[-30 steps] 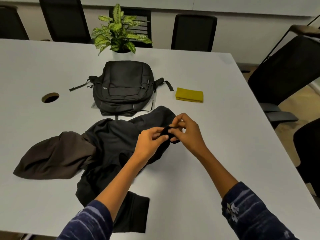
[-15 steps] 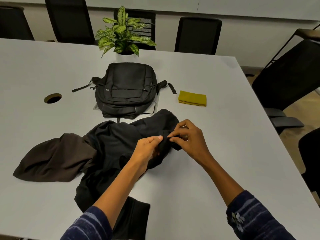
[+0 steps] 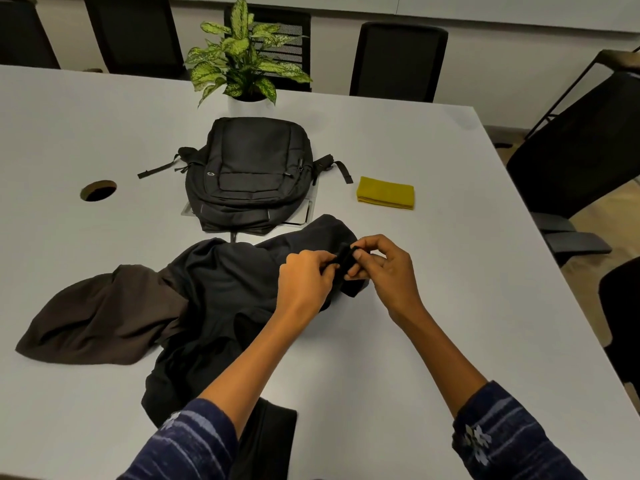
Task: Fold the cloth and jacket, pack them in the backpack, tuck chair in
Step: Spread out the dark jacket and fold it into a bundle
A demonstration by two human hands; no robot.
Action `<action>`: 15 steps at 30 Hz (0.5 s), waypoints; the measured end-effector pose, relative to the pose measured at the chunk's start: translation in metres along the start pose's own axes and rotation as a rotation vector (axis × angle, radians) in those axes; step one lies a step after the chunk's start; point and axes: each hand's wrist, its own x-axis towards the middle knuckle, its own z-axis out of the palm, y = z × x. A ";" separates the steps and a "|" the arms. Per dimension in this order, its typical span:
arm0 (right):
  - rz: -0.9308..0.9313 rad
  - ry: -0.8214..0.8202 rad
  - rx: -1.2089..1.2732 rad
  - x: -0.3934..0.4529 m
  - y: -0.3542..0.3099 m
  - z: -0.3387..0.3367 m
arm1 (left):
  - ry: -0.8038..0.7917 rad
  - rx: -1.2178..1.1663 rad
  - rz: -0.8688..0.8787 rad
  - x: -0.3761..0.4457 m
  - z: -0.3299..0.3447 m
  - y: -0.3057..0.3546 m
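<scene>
Head view: the jacket point(image 3: 221, 289) lies crumpled on the table point(image 3: 450, 306), sprawled from a brownish lobe at the person's left across to a dark end at the right, so its long axis runs roughly left to right in front of them. Both hands work at that right end. The left hand point(image 3: 306, 284) and the right hand point(image 3: 386, 271) each pinch a small dark piece of the jacket between curled fingers, nearly touching each other. That piece may be a cuff or tab; it is too dark to tell. The backpack point(image 3: 251, 174) lies flat just beyond the jacket, straight ahead and about equally near either hand; whether it is zipped is unclear. The yellow cloth point(image 3: 385, 192), already folded, sits just right of the backpack, nearer the right hand. The jacket's near edge is hidden behind the left forearm, and a chair point(image 3: 581, 161) stands at the table's right side
</scene>
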 end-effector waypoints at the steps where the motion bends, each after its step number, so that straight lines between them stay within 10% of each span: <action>1: 0.008 0.019 -0.009 0.002 0.001 0.001 | -0.034 -0.002 0.019 0.000 0.001 0.001; 15: 0.124 -0.070 -0.094 0.015 -0.003 -0.004 | -0.009 -0.165 0.068 -0.013 0.016 -0.028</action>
